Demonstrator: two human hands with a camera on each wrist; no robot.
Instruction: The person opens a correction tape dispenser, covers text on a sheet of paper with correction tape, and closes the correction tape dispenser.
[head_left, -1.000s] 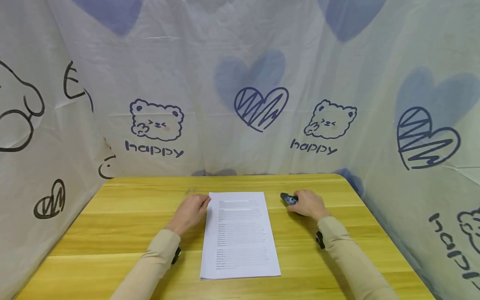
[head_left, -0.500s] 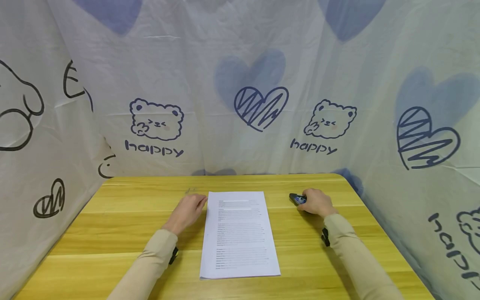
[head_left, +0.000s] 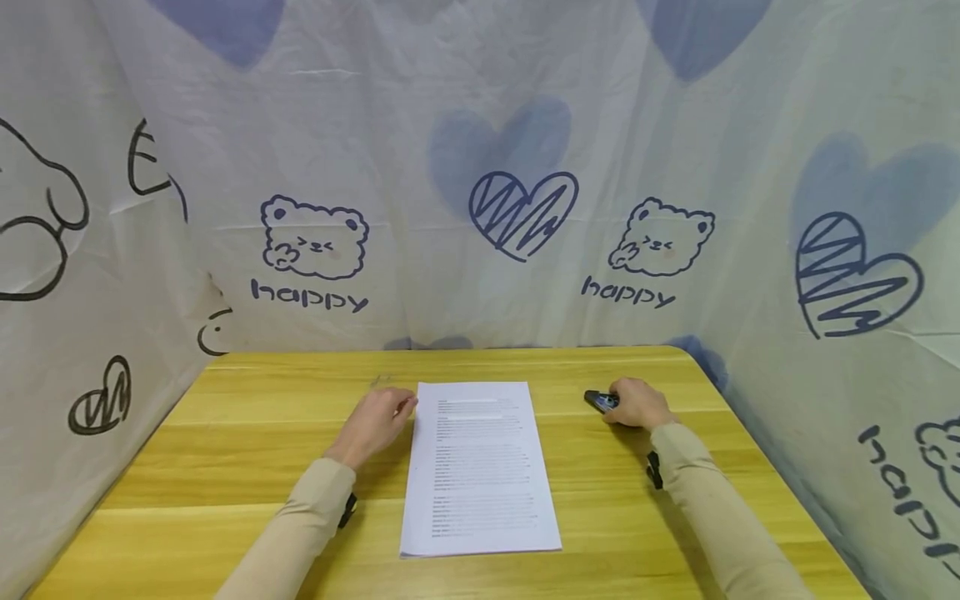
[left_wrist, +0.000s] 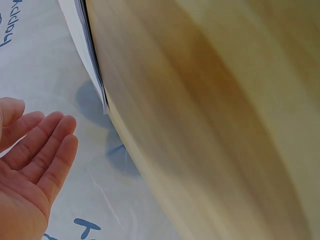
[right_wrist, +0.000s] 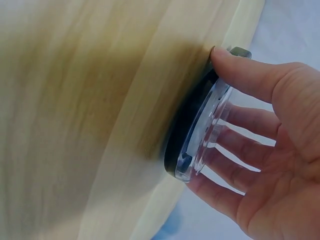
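Note:
A stack of printed paper [head_left: 480,525] lies flat in the middle of the table in the head view. My left hand [head_left: 377,423] is beside its upper left edge. In the left wrist view the fingers [left_wrist: 56,172] are extended and apart from the sheets, holding nothing. To the right of the stack, my right hand [head_left: 637,406] grips a small black and clear-plastic device [head_left: 602,401] by its sides, low over the tabletop. Seen from the right wrist, thumb and fingers span the device [right_wrist: 202,127]; its exact kind is unclear, as is whether it touches the wood.
The yellow wood-grain table [head_left: 225,467] has a rounded far edge. A pale curtain [head_left: 420,283] with hearts and bear drawings stands behind it and on both sides. Dark bands with small boxes [head_left: 655,471] sit at the wrists.
My right hand has moved to the right, away from the paper, carrying the device along. My left hand has shifted only slightly beside the paper edge.

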